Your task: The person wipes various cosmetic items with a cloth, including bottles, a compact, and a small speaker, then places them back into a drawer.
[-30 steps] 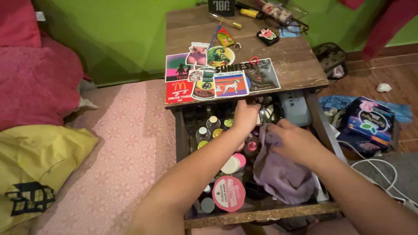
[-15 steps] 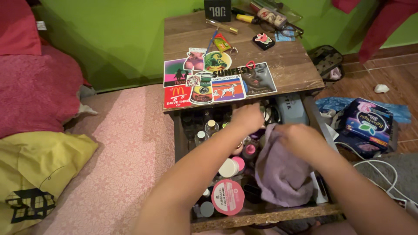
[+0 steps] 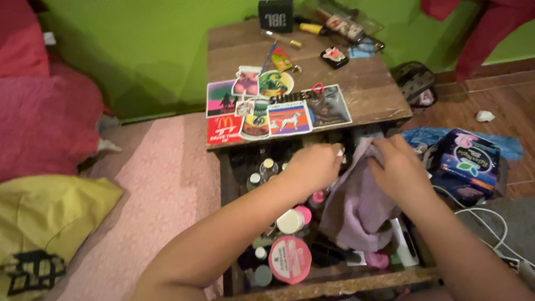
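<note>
Soft matt cloth (image 3: pixel 359 206), worn wood tabletop (image 3: pixel 368 83)

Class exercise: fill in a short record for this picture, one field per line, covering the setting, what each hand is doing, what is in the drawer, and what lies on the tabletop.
Setting: wooden bedside table with open drawer, green wall behind
Left hand: over the drawer, touching the purple cloth's edge
Right hand: gripping the purple cloth, lifted up
Drawer contents: small bottles, round pink-lidded jar, white-capped jar
Tabletop: stickers, black speaker
</note>
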